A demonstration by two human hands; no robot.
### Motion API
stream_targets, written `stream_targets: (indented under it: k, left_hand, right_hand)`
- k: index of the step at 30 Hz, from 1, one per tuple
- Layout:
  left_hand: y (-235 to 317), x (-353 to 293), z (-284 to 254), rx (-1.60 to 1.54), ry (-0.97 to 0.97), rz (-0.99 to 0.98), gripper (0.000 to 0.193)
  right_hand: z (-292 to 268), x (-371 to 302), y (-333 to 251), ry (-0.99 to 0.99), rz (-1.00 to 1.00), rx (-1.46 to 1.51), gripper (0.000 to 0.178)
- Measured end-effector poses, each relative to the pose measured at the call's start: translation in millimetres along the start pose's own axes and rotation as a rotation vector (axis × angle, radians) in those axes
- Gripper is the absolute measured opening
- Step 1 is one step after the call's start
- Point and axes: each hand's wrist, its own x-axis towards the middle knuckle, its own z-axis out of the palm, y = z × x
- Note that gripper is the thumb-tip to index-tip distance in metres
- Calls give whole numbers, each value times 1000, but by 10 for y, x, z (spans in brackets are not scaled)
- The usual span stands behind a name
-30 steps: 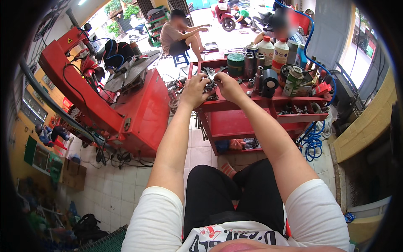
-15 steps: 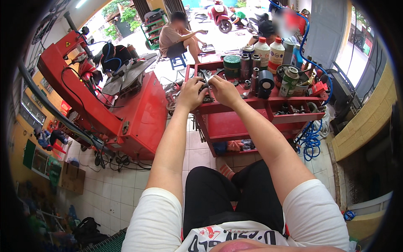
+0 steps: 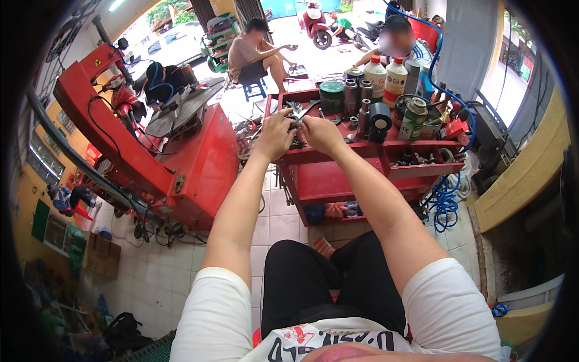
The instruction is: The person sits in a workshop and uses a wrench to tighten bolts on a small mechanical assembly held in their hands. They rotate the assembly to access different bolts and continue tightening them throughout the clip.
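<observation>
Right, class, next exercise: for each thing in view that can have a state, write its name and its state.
Left hand: fingers bent, grip unclear
Right hand: fingers curled by a silver tool, grip unclear
Green tin: upright, closed
Two bottles: upright, capped
Side tray: open-topped, holding metal parts
Blue hose: lower part looped
Blue stool: occupied
Red scooter: upright
Ceiling light: lit

- the tiled floor (image 3: 157,283) is pale
- a yellow wall (image 3: 522,175) runs along the right side
- a grey panel (image 3: 473,42) stands at upper right
- a tube light (image 3: 116,5) glows at upper left
- daylight fills the open front (image 3: 282,33), where a blue stool (image 3: 255,89) stands
</observation>
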Motion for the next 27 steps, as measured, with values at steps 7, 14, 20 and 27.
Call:
stream_targets:
  k: [7,14,20,27]
  left_hand:
    - [36,194,187,-84,79,-114,28]
    - [-7,140,377,-165,90,-267,28]
    - [29,134,339,-107,87,-253,30]
    - [48,144,342,-85,88,-227,30]
  right_hand:
    - [41,-18,55,88,22,-2,23]
    - [18,-46,8,76,50,-53,24]
    - [-23,9,-57,-11,170,-118,26]
    - [56,-9,34,136,36,-96,24]
